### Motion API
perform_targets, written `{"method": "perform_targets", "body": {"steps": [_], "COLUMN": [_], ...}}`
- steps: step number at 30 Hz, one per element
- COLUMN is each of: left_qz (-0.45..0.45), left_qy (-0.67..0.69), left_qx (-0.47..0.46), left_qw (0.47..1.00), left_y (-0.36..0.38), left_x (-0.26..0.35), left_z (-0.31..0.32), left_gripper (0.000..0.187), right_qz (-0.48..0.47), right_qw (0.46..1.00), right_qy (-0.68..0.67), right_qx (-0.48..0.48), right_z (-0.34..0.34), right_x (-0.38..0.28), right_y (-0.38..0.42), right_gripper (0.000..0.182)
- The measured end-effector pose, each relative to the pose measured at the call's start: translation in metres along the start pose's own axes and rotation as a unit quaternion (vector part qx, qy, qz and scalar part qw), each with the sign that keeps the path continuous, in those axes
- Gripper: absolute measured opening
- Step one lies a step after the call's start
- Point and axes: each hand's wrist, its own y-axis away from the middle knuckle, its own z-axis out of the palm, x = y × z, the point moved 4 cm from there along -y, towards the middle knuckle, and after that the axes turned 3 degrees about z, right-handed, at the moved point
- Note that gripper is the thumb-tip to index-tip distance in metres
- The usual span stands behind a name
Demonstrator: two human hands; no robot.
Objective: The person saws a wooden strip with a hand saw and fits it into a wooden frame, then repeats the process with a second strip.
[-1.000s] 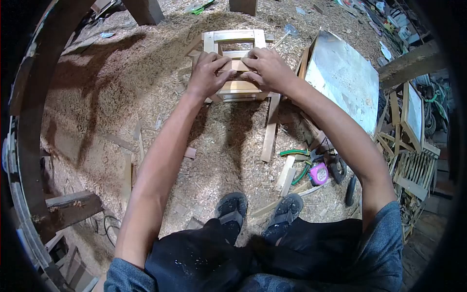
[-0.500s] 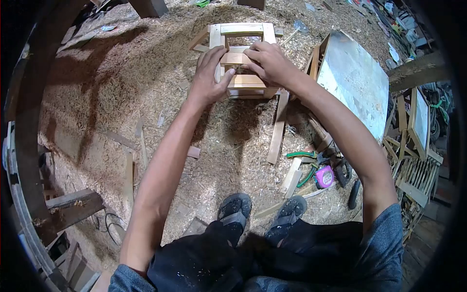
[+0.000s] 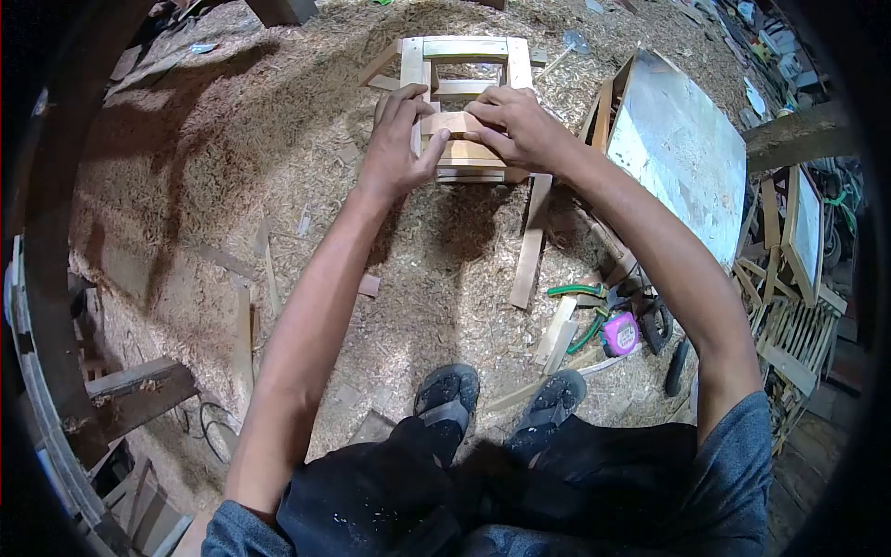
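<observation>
A small pale wooden frame, looking like a stool or chair frame, stands upright on the shavings ahead of me. Across its near side lies a short wooden slat, gripped at both ends. My left hand is closed on the slat's left end, thumb on the near edge and fingers along the frame's left post. At the other end, my right hand pinches the slat between thumb and fingers, covering the frame's right side. Whether the slat's ends sit in the frame is hidden by my fingers.
To the right leans a white-topped wooden panel. Nearer my feet lie a pink tape measure, green-handled pliers and loose wood strips. Wood shavings cover the ground. A timber beam juts in at left.
The slat has come down and slightly towards me, against the near rail, with both hands still on it. The gap between slat and rail has closed up.
</observation>
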Motion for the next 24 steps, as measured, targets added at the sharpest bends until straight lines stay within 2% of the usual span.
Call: {"method": "perform_targets", "body": {"steps": [3, 9, 11, 12, 13, 15, 17, 18, 21, 22, 24], "left_qz": [-0.003, -0.007, -0.023, -0.029, -0.026, -0.019, 0.044, 0.074, 0.106, 0.092, 0.092], "left_qy": [0.009, -0.01, -0.015, -0.002, -0.016, -0.047, -0.1, -0.125, -0.12, -0.117, -0.145], "left_qx": [-0.008, -0.023, -0.029, -0.032, -0.044, -0.069, -0.075, -0.079, -0.148, -0.176, -0.199], "left_qw": [1.0, 1.0, 0.999, 0.999, 0.999, 0.996, 0.991, 0.986, 0.976, 0.973, 0.965], "left_y": [0.001, -0.001, -0.002, -0.002, -0.002, -0.006, -0.011, -0.012, -0.011, -0.01, -0.01], "left_x": [0.002, 0.003, 0.0, 0.0, 0.001, 0.005, 0.019, 0.027, 0.033, 0.033, 0.036], "left_z": [-0.001, 0.0, 0.001, 0.001, 0.001, -0.001, -0.004, -0.004, 0.012, 0.014, 0.013], "left_gripper": [0.038, 0.037, 0.037, 0.039, 0.041, 0.046, 0.054, 0.058, 0.075, 0.083, 0.085], "right_qz": [0.003, 0.076, 0.135, 0.177, 0.15, 0.128, 0.126, 0.06, 0.026, 0.063, 0.092], "right_qw": [1.0, 0.991, 0.969, 0.962, 0.971, 0.985, 0.983, 0.992, 1.0, 0.998, 0.995], "right_qy": [-0.011, -0.091, -0.183, -0.194, -0.185, -0.091, -0.107, -0.034, 0.012, 0.001, -0.028], "right_qx": [0.008, -0.07, -0.095, -0.072, -0.033, -0.067, -0.079, -0.102, -0.009, -0.021, -0.01], "right_z": [0.0, -0.006, -0.011, -0.026, -0.039, -0.055, -0.043, -0.041, -0.033, -0.032, -0.025], "right_x": [0.0, 0.005, 0.023, 0.026, 0.031, 0.038, 0.031, 0.018, -0.002, -0.003, 0.001], "right_y": [-0.002, -0.001, -0.005, -0.007, -0.009, -0.007, 0.005, 0.008, 0.029, 0.034, 0.039], "right_gripper": [0.03, 0.035, 0.046, 0.05, 0.05, 0.054, 0.059, 0.063, 0.063, 0.062, 0.063]}}
